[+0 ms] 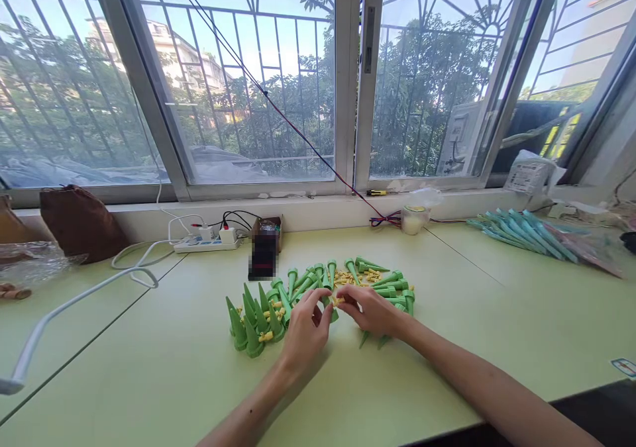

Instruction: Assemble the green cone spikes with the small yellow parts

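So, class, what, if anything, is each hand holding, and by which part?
The left hand holds a green plastic cone; its fingers hide which part. The right hand pinches a small yellow piece; exactly where is too small to tell.

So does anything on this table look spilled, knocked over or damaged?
No damage or spill stands out. The untidiest part is the green cones: those at the left stand point up, but many others lie on their sides, with yellow pieces scattered among them.
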Tool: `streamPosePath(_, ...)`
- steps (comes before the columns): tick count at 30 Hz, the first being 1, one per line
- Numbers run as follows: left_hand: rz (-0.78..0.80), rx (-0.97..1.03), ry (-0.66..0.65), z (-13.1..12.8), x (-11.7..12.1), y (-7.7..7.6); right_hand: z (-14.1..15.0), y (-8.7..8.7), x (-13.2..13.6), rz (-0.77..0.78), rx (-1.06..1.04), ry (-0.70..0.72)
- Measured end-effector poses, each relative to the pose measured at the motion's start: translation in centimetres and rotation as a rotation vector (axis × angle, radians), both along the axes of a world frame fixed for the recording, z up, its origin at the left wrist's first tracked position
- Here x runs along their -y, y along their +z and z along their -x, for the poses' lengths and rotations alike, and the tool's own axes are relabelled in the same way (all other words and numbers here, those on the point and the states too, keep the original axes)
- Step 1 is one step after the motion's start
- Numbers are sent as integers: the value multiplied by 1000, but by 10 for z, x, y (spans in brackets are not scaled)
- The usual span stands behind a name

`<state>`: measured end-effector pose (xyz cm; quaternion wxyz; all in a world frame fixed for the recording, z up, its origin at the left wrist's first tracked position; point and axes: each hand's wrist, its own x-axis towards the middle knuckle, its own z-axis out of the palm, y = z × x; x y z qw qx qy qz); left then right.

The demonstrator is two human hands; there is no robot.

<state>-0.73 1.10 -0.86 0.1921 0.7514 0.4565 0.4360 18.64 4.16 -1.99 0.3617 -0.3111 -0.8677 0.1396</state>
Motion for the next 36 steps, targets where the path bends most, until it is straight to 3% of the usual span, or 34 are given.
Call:
streamPosePath(16, 11, -8, -12, 2, -1, -3, 0, 2, -2, -1, 52, -1)
streamPosePath(24, 22, 3, -18, 1, -1, -2, 1, 1, -3, -74, 47, 9)
streamPosePath(36, 227, 193, -53, 1, -5, 2, 2, 5, -2, -111, -37, 44)
